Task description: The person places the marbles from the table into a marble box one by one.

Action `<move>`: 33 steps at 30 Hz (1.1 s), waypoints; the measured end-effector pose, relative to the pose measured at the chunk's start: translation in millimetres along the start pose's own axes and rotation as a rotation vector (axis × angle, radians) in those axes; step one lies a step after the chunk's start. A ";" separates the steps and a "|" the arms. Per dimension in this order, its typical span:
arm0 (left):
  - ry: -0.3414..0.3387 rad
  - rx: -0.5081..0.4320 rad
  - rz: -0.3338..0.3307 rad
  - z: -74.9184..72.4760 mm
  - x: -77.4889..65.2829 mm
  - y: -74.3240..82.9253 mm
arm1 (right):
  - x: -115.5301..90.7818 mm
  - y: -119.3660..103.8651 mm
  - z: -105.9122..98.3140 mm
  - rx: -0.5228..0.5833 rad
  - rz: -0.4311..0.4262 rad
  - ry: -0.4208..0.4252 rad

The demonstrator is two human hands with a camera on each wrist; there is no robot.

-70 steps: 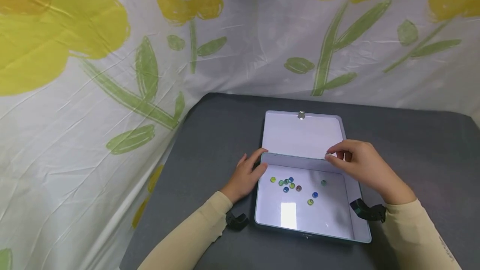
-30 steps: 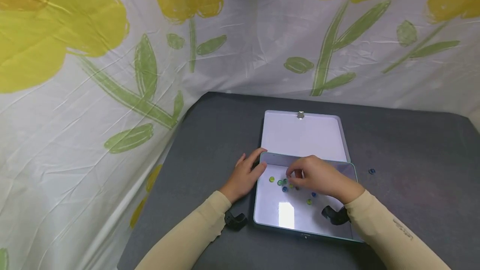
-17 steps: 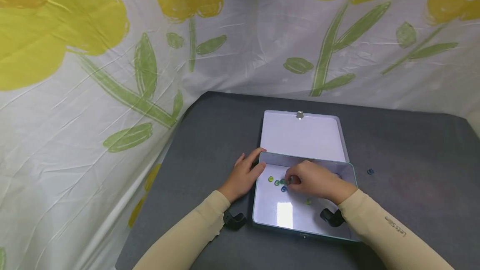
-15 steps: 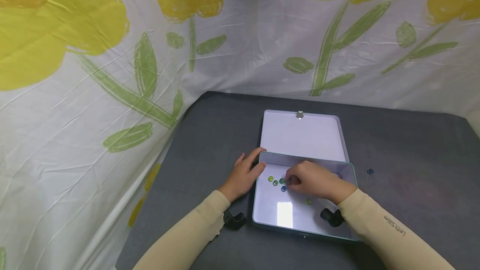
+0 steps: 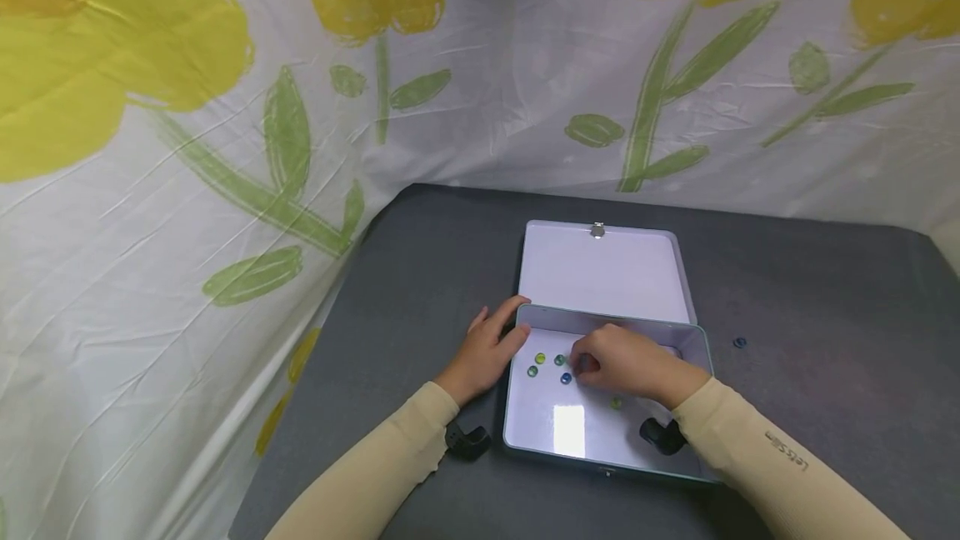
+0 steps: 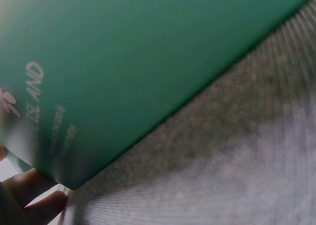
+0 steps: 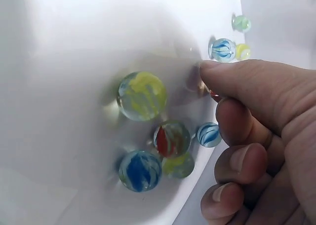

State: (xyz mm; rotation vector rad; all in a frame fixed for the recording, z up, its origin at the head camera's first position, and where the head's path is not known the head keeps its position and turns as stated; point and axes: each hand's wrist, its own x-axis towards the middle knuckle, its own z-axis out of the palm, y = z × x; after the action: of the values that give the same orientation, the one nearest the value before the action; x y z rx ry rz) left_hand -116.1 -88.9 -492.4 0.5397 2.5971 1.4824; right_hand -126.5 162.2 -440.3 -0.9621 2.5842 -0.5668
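A shallow tin box point(image 5: 536, 427) stands on the table with its lid point(image 5: 603, 269) folded back. My left hand point(image 5: 482, 355) grips its back left corner, thumb at the rim; in the left wrist view, fingers point(image 6: 42, 205) touch the corner of the green outside. Inside the box, my right hand point(image 5: 630, 362) reaches down with thumb and index finger close together. A reddish glassy marble point(image 7: 197, 82) shows partly at the thumb tip, seemingly pinched. Around it lie a yellow marble point(image 7: 143, 95), a red one point(image 7: 171, 138) and a blue one point(image 7: 140, 170). Green marbles point(image 5: 532, 371) lie left.
A blue marble point(image 5: 739, 342) lies on the dark table point(image 5: 817, 298) right of the box. One yellow-green marble point(image 5: 616, 402) rests nearer the box's front, under the right wrist. A flower-printed cloth point(image 5: 480, 107) hangs behind and at the left.
My right hand has come from the box's back right edge into the marbles and now stays there. One green marble has rolled left and another shifted slightly left. The left hand keeps its place.
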 end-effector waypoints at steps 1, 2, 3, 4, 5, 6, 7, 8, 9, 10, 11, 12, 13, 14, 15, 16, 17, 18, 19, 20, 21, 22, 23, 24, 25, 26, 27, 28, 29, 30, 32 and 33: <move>0.001 0.000 -0.001 -0.1 -0.5 -0.5 | 0.0 -0.5 -0.1 0.001 -0.003 -0.003; 0.001 0.001 -0.002 -0.1 -0.9 -1.0 | 0.1 -0.9 0.1 0.003 0.002 -0.006; 0.002 0.001 0.000 -0.2 -1.1 -1.3 | 0.1 -1.1 0.3 0.006 0.007 -0.009; 0.001 -0.002 0.001 -0.5 -1.3 -1.1 | 0.0 -1.4 0.1 0.010 0.012 -0.011; 0.000 -0.002 0.002 -0.7 -1.4 -1.2 | 0.0 -1.5 0.0 0.014 0.012 -0.010; 0.002 -0.004 0.005 -0.8 -1.4 -1.0 | -0.2 -1.6 -0.6 0.018 0.014 -0.009; 0.001 -0.005 0.003 -1.1 -1.3 -1.0 | -0.3 -1.9 -1.3 0.023 0.012 -0.007; 0.002 -0.006 0.002 -1.4 -1.2 -0.7 | -0.5 -1.9 -1.8 0.028 0.016 -0.007; 0.003 -0.006 0.002 -1.6 -1.1 -0.2 | -0.7 -2.1 -2.6 0.033 0.013 -0.005; 0.002 -0.007 0.000 -1.8 -1.0 0.1 | -0.8 -2.1 -3.4 0.038 0.010 -0.002; 0.003 -0.005 -0.001 -1.9 -0.8 0.3 | -1.0 -2.0 -4.2 0.042 0.007 0.000; 0.003 -0.004 -0.003 -2.0 -0.6 0.4 | -1.0 -2.1 -4.9 0.046 0.005 0.004; 0.003 -0.005 -0.004 -2.0 -0.4 0.5 | -1.2 -2.1 -5.8 0.048 0.006 0.007; 0.003 -0.005 -0.004 -1.8 -0.3 0.7 | -1.5 -1.9 -6.5 0.051 0.008 0.012; 0.004 -0.003 -0.003 -1.5 -0.2 0.6 | -1.8 -1.6 -7.3 0.055 0.010 0.016; 0.004 -0.005 -0.001 -1.3 0.0 0.6 | -2.1 -1.5 -8.1 0.058 0.013 0.022; 0.005 -0.005 0.000 -1.0 0.1 0.5 | -2.4 -1.5 -9.1 0.062 0.013 0.028; 0.005 -0.003 0.000 -0.8 0.3 0.6 | -2.6 -1.6 -9.8 0.066 0.014 0.034; 0.004 -0.003 0.001 -0.7 0.4 0.6 | -3.0 -1.7 -10.7 0.070 0.014 0.039; 0.004 0.001 0.000 -0.5 0.6 0.6 | -3.2 -1.9 -11.6 0.078 0.014 0.043; 0.002 0.003 -0.002 -0.6 0.7 0.7 | -3.3 -2.2 -12.3 0.082 0.013 0.046; 0.000 0.003 -0.002 -0.7 0.8 0.8 | -3.5 -2.6 -13.2 0.087 0.013 0.050; -0.002 0.006 -0.003 -0.8 0.8 0.9 | -3.7 -3.0 -14.0 0.093 0.005 0.054; -0.004 0.008 -0.004 -1.0 0.7 1.0 | -3.9 -3.2 -14.6 0.097 0.006 0.056; -0.005 0.006 -0.004 -1.2 0.7 1.1 | -4.1 -3.5 -15.6 0.102 -0.002 0.061; -0.006 0.004 -0.005 -1.3 0.5 1.1 | -4.5 -3.9 -16.7 0.107 -0.004 0.066; -0.004 0.001 -0.002 -1.3 0.3 0.8 | -4.8 -3.9 -17.6 0.110 -0.007 0.072; -0.002 0.000 0.000 -1.3 0.2 0.6 | -5.5 -4.3 -19.2 0.118 -0.009 0.078; 0.000 0.001 0.001 -1.1 0.1 0.2 | -6.3 -4.7 -20.9 0.122 -0.014 0.086; 0.002 0.000 0.001 -1.0 0.0 -0.1 | -7.2 -4.8 -22.5 0.125 -0.007 0.092; 0.006 0.001 0.003 -0.6 -0.3 -0.7 | -9.4 -5.2 -26.6 0.132 0.000 0.107; 0.008 0.002 0.002 -0.3 -0.4 -1.4 | -10.3 -4.9 -28.2 0.136 0.002 0.115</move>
State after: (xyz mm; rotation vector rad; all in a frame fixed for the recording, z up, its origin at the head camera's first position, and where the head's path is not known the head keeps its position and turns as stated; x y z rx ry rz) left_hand -116.1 -89.9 -493.4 0.5383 2.6056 1.4854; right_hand -128.5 172.8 -411.8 -0.9067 2.6052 -0.8081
